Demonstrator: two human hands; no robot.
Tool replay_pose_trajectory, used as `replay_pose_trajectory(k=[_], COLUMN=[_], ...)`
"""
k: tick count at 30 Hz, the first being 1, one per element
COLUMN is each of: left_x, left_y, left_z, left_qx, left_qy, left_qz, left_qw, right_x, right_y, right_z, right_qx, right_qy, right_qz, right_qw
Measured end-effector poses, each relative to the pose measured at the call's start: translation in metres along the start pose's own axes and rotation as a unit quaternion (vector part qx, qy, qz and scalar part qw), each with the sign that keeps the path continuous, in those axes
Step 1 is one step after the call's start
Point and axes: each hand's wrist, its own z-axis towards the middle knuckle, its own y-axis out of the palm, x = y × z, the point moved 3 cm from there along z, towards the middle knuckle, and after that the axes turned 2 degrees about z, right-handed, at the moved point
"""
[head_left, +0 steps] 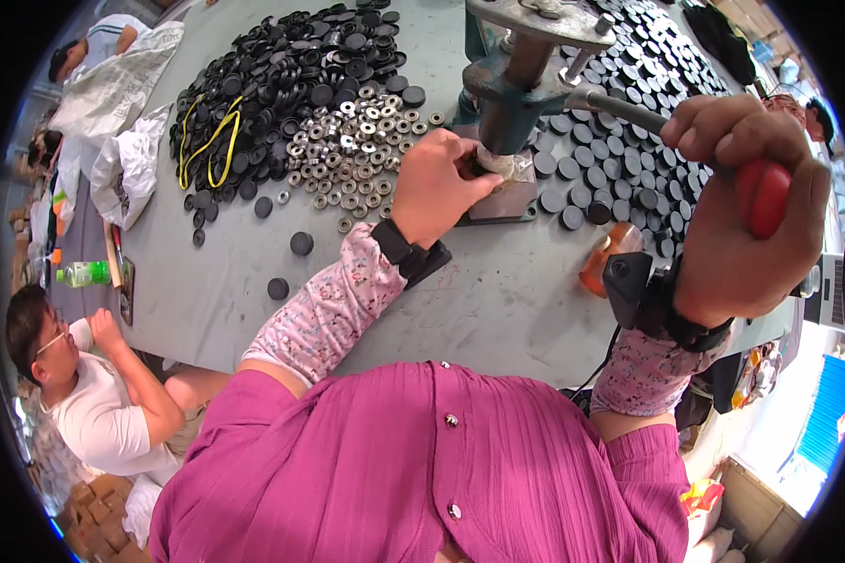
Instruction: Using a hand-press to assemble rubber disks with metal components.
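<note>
My right hand (751,220) is closed round the red knob (763,197) at the end of the lever of a hand press (509,113). At the foot of the press ram, my left hand (438,183) has its thumb and fingers curled in a pinch. What those fingers hold, if anything, is hidden by the hand and the ram. Just left of that hand lies a heap of silver metal rings (352,155). Behind the rings is a large pile of black round caps (319,66). Many more dark caps (596,155) spread over the table right of the press.
An orange translucent cup (610,258) lies tipped near my right wrist. Two loose caps (289,263) sit on the grey table (498,291). A yellow band (221,155) rests on the pile. At left are white sacks (127,155), a green bottle (84,274) and a seated person (113,403).
</note>
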Motion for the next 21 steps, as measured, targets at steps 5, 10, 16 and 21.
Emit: replay_pose_trajectory(k=[5, 10, 16, 21], left_x=[0.004, -0.005, -0.022, -0.020], left_y=[0.002, -0.079, -0.149, -0.155], left_z=[0.002, -0.039, -0.126, -0.158], left_qx=[-0.014, -0.065, -0.226, -0.186], left_qy=[-0.002, 0.031, -0.091, -0.121], left_qz=[-0.018, 0.063, 0.205, 0.177], left_qw=[1.000, 0.995, 0.948, 0.959], right_x=[0.013, 0.068, 0.036, 0.005], right_y=[0.005, 0.008, -0.005, 0.004], right_z=[-0.040, -0.169, -0.117, -0.039], right_qx=[0.003, 0.041, -0.078, -0.056], right_qy=[-0.059, -0.129, -0.160, -0.167], right_qz=[0.110, -0.076, -0.163, -0.038], right_qw=[0.992, 0.988, 0.970, 0.984])
